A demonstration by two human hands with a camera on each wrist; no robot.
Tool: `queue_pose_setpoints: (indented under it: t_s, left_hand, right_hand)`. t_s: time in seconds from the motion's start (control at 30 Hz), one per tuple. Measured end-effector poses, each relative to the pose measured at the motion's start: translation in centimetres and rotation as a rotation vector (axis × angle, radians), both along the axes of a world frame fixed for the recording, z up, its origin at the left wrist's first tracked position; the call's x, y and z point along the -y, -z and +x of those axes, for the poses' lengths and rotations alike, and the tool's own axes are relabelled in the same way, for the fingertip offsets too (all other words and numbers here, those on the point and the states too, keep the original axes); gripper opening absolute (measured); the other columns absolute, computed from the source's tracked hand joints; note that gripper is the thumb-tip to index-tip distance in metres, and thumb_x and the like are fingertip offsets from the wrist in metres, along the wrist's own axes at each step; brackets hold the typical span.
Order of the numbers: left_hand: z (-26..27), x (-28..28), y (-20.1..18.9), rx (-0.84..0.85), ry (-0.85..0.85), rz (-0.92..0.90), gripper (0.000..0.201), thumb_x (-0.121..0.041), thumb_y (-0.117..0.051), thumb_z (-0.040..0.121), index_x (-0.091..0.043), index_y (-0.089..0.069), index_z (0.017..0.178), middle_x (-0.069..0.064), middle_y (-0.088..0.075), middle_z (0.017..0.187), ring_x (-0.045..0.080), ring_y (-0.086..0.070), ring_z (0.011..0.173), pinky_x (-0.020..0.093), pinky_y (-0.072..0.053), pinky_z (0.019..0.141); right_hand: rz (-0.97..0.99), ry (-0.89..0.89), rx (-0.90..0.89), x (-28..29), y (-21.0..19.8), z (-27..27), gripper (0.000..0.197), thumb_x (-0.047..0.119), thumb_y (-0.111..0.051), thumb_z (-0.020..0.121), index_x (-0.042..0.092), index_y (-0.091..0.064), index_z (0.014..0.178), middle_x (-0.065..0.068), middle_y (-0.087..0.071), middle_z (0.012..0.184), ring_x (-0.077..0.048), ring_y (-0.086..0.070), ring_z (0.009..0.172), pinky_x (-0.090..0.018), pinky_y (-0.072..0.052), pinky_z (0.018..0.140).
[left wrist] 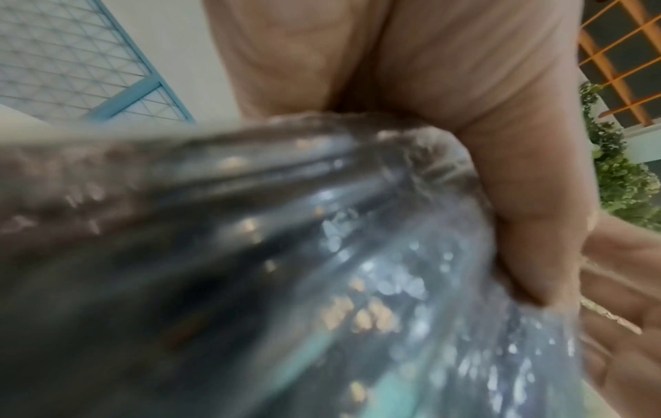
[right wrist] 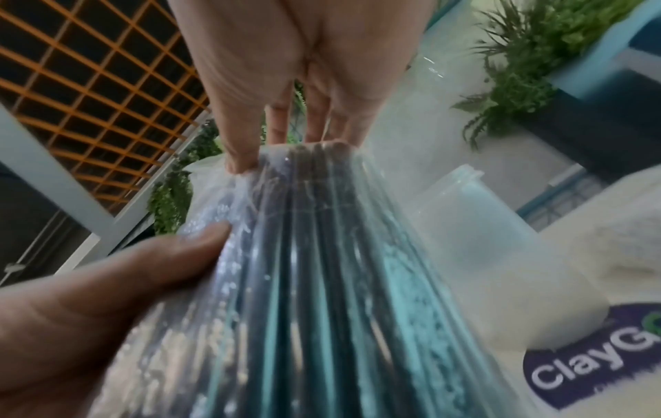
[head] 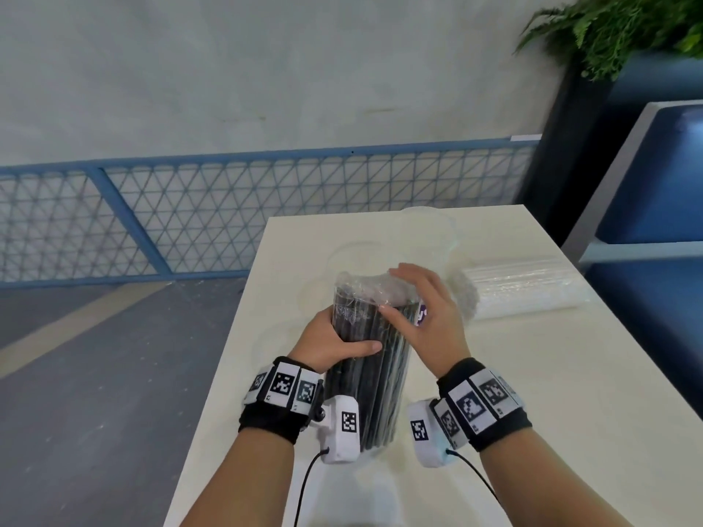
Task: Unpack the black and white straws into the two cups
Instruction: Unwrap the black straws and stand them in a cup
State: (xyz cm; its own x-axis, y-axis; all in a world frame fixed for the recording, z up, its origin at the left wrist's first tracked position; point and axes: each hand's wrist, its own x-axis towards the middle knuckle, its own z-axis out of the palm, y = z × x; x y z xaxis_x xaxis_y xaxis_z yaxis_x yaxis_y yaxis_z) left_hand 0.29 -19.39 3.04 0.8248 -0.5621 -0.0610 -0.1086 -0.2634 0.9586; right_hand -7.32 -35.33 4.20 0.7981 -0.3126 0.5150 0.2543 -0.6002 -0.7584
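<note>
A pack of black straws [head: 369, 382] in clear plastic wrap stands nearly upright over the white table [head: 540, 405]. My left hand [head: 334, 340] grips its middle from the left, thumb across the front. My right hand [head: 430, 313] holds the top end, fingers curled over the crumpled wrap and thumb on the side. In the wrist views the black straw pack [left wrist: 250, 282] [right wrist: 322, 282] fills the frame. A wrapped pack of white straws [head: 521, 290] lies on the table to the right. One clear cup [head: 430, 226] [right wrist: 461, 220] stands behind the hands; a second is faint to its left.
A purple label [head: 422, 317] shows on the wrap by my right palm. The table's left edge [head: 228, 336] drops to grey floor, with a blue mesh fence [head: 266, 211] beyond. A blue bench [head: 654, 176] and a plant [head: 624, 28] stand at the right.
</note>
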Motion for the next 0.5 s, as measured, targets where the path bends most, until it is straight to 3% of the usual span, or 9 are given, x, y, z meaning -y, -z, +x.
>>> queue_pose_setpoints:
  t_s: [0.13, 0.17, 0.27, 0.3, 0.4, 0.5]
  left_hand:
    - [0.4, -0.7, 0.1, -0.021, -0.043, -0.010, 0.044, -0.010, -0.085, 0.061, -0.022, -0.062, 0.096, -0.005, -0.070, 0.096, 0.009, -0.067, 0.092, 0.024, -0.052, 0.083]
    - [0.4, -0.8, 0.2, -0.024, -0.054, -0.007, 0.044, -0.011, -0.085, 0.061, -0.022, -0.062, 0.096, -0.005, -0.070, 0.097, 0.010, -0.066, 0.093, 0.025, -0.051, 0.084]
    - [0.3, -1.1, 0.3, -0.024, -0.065, 0.010, 0.043, -0.012, -0.085, 0.061, -0.025, -0.060, 0.093, -0.008, -0.069, 0.094, 0.007, -0.065, 0.090, 0.023, -0.049, 0.082]
    - [0.4, -1.2, 0.4, -0.023, -0.061, 0.017, 0.043, -0.012, -0.085, 0.061, -0.026, -0.060, 0.092, -0.009, -0.068, 0.093, 0.006, -0.065, 0.090, 0.021, -0.049, 0.080]
    - [0.4, -1.4, 0.5, -0.014, -0.063, 0.033, 0.042, -0.012, -0.085, 0.061, -0.024, -0.059, 0.092, -0.011, -0.067, 0.091, 0.004, -0.064, 0.087, 0.011, -0.048, 0.074]
    - [0.3, -1.4, 0.6, -0.013, -0.081, 0.045, 0.042, -0.014, -0.085, 0.061, -0.026, -0.058, 0.091, -0.014, -0.066, 0.089, -0.003, -0.061, 0.084, 0.006, -0.047, 0.068]
  right_hand:
    - [0.228, 0.153, -0.124, 0.0, 0.1, 0.4, 0.036, 0.028, -0.065, 0.084, 0.020, -0.053, 0.118, 0.000, -0.045, 0.117, 0.004, -0.049, 0.098, -0.005, -0.045, 0.077]
    - [0.286, 0.150, -0.183, 0.1, 0.2, 0.6, 0.033, 0.028, -0.062, 0.086, 0.020, -0.052, 0.116, -0.002, -0.048, 0.114, 0.001, -0.052, 0.094, -0.009, -0.047, 0.078]
    - [0.509, 0.137, -0.255, 0.2, 0.1, 1.3, 0.021, 0.027, -0.056, 0.090, 0.019, -0.052, 0.108, -0.008, -0.062, 0.097, -0.020, -0.061, 0.083, -0.040, -0.054, 0.083]
    - [0.564, 0.145, -0.259, 0.3, 0.1, 1.4, 0.019, 0.025, -0.056, 0.090, 0.018, -0.052, 0.107, -0.008, -0.063, 0.091, -0.022, -0.061, 0.079, -0.042, -0.054, 0.080]
    - [0.617, 0.140, -0.262, 0.4, -0.1, 1.8, 0.024, 0.015, -0.058, 0.088, 0.013, -0.051, 0.111, -0.007, -0.063, 0.081, -0.021, -0.058, 0.072, -0.038, -0.052, 0.072]
    - [0.625, 0.114, -0.251, 0.5, -0.5, 1.9, 0.022, 0.010, -0.055, 0.089, 0.017, -0.049, 0.109, -0.009, -0.062, 0.083, -0.020, -0.057, 0.070, -0.032, -0.051, 0.068]
